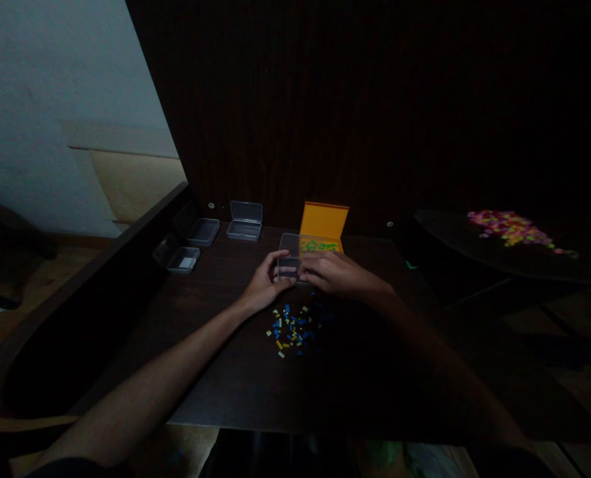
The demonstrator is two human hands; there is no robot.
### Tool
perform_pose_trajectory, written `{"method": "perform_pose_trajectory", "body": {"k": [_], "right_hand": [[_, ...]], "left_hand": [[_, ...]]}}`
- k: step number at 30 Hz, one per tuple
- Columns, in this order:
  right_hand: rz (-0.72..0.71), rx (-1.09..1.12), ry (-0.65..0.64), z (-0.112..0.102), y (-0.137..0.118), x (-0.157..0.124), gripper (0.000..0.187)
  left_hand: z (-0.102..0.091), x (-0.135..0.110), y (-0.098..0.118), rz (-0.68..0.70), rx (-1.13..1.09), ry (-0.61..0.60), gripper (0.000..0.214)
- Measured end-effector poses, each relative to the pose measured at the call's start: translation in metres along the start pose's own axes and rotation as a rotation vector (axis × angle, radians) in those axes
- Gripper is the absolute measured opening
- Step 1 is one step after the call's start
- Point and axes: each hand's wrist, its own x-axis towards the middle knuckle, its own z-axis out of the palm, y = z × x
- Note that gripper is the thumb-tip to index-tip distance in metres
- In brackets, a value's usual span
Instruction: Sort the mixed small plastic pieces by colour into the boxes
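Observation:
A clear plastic box (pixel 287 263) with its lid raised is in the middle of the desk. My left hand (pixel 268 282) grips its left side, thumb along the near edge and fingers around the far side. Over the box's right part, my right hand (pixel 328 272) has its fingers curled together; whatever is between them is hidden. Close behind stands an open orange box (pixel 324 219) with small green pieces (pixel 318 245) in it. Nearer to me lies a loose pile of tiny blue, yellow and cream building bricks (pixel 293 326), partly in shadow.
Several more clear boxes stand open at the back left, among them one by the back panel (pixel 244 230) and one holding a white piece (pixel 184 260). A raised wooden side (pixel 101 285) bounds the left. Colourful small pieces (pixel 514 229) lie heaped on a dark surface at right.

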Motion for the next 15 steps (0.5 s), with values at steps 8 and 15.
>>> {"method": "perform_pose_trajectory", "body": {"k": [8,15], "right_hand": [[0.110,-0.166,-0.008,0.018,0.002,0.005,0.024],[0.137,-0.149,-0.025,0.011,0.002,0.005,0.023]], "left_hand": [[0.010,-0.008,0.002,-0.020,-0.022,-0.082,0.063],[0.010,-0.008,0.003,-0.023,-0.034,-0.063,0.063]]}}
